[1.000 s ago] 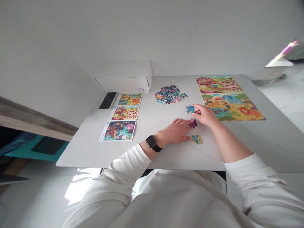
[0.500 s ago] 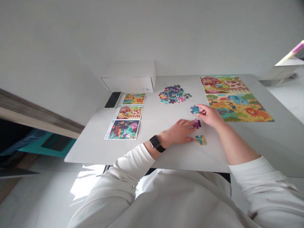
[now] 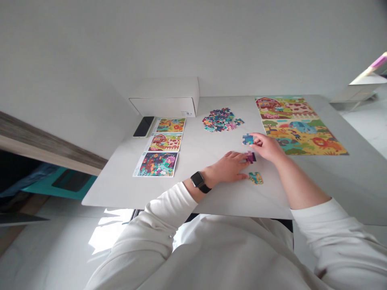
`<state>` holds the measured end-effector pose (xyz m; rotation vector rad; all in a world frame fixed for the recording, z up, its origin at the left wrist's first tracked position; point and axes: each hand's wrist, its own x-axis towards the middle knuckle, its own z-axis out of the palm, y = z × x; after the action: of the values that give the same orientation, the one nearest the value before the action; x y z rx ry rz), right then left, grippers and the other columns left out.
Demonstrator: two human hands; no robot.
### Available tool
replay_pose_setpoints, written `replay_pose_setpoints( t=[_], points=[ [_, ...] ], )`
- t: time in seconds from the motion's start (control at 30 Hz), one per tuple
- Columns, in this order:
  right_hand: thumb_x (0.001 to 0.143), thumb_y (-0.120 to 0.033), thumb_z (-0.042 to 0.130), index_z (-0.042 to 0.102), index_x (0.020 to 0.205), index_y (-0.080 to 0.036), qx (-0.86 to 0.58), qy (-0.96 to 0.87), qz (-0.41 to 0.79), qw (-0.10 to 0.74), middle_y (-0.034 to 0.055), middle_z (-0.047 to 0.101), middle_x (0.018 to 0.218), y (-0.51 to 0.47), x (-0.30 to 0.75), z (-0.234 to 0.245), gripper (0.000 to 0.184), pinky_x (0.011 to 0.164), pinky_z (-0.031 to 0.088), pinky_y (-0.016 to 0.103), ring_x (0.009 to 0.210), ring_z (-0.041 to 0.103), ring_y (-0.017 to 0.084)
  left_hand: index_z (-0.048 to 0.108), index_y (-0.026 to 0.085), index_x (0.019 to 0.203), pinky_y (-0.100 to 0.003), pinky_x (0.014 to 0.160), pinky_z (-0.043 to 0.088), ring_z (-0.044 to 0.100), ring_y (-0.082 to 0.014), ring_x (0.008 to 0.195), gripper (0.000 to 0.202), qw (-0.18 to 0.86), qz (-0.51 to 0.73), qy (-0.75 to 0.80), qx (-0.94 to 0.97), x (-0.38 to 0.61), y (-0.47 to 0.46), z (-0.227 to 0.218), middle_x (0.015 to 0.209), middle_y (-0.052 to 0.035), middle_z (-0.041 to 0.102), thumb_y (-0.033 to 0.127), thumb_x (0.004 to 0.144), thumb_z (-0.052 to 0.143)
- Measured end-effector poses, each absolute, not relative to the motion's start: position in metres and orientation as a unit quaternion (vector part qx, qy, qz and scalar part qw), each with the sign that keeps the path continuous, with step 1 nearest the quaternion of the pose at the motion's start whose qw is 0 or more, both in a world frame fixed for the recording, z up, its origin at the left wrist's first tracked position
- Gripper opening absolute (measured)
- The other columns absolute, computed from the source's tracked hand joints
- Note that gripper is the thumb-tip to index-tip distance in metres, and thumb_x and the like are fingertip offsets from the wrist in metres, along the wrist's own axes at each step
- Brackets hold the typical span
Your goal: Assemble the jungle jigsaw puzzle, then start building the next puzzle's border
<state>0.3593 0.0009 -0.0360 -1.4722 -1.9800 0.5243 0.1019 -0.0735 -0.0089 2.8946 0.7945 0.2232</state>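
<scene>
Blue piece (image 3: 247, 139), pinched by right hand (image 3: 266, 146) (left hand (image 3: 231, 166) spread), lies inside table edges (image 3: 90, 203).

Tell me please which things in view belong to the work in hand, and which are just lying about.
Belong:
blue puzzle piece, in the right hand
purple piece, touched by the left hand
yellow-teal piece
pile of pieces
printed sheets, probably for reference

Seemingly lying about:
phone
white box
larger farm and animal pictures

Blue piece (image 3: 247, 139) in right hand (image 3: 266, 146)
</scene>
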Motion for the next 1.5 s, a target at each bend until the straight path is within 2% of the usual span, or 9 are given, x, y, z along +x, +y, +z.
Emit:
replay_pose_setpoints(
  t=[0.2,0.53,0.87,0.97,1.27,1.5],
  points=[
    [0.089,-0.035,0.076,0.073,0.14,-0.026,-0.552,-0.748,0.199,0.311,0.0049,0.078,0.094,-0.0002,0.3579,-0.0361,0.052,0.083,0.062,0.039,0.077,0.072,0.022,0.063,0.019,0.151,-0.051,0.124,0.039,0.054,-0.0366,0.145,0.057,0.067,0.072,0.266,0.959,0.1014,-0.0741,-0.0086,0.161,-0.0187,0.056,0.056,0.108,0.051],
    [0.088,-0.03,0.074,0.072,0.14,-0.026,-0.55,-0.745,0.213,0.311,0.0039,0.078,0.094,-0.0015,0.3554,-0.0344,0.052,0.084,0.061,0.038,0.077,0.072,0.022,0.061,0.021,0.153,-0.05,0.125,0.038,0.053,-0.0356,0.146,0.058,0.078,0.073,0.268,0.957,0.1009,-0.0725,-0.0085,0.163,-0.0175,0.054,0.056,0.109,0.051],
    [0.087,-0.029,0.075,0.073,0.139,-0.026,-0.56,-0.742,0.206,0.305,0.004,0.078,0.094,-0.0021,0.3542,-0.0331,0.053,0.084,0.061,0.038,0.077,0.071,0.022,0.061,0.017,0.154,-0.05,0.126,0.039,0.053,-0.0361,0.146,0.061,0.084,0.069,0.279,0.954,0.1002,-0.0711,-0.01,0.163,-0.0189,0.054,0.057,0.109,0.051],
    [0.086,-0.029,0.075,0.074,0.139,-0.025,-0.56,-0.743,0.207,0.302,0.0038,0.078,0.093,-0.0021,0.3535,-0.0324,0.053,0.081,0.061,0.037,0.074,0.07,0.02,0.062,0.02,0.154,-0.05,0.126,0.039,0.053,-0.0358,0.147,0.059,0.091,0.074,0.278,0.953,0.1,-0.0708,-0.0106,0.163,-0.0183,0.054,0.056,0.109,0.051],
    [0.086,-0.026,0.071,0.075,0.137,-0.026,-0.54,-0.765,0.225,0.268,0.0028,0.074,0.092,-0.0033,0.3583,-0.0331,0.051,0.073,0.057,0.033,0.069,0.064,0.018,0.062,0.02,0.154,-0.051,0.126,0.039,0.052,-0.0359,0.147,0.057,0.097,0.079,0.276,0.953,0.0992,-0.0709,-0.0106,0.162,-0.0181,0.055,0.054,0.108,0.053],
    [0.085,-0.024,0.072,0.076,0.136,-0.025,-0.545,-0.781,0.188,0.24,0.0029,0.074,0.092,0.0003,0.3552,-0.0336,0.051,0.075,0.055,0.033,0.073,0.064,0.019,0.062,0.02,0.154,-0.05,0.126,0.039,0.052,-0.0356,0.147,0.058,0.097,0.073,0.281,0.952,0.1003,-0.0714,-0.0095,0.163,-0.0176,0.054,0.054,0.108,0.053]
  ],
)
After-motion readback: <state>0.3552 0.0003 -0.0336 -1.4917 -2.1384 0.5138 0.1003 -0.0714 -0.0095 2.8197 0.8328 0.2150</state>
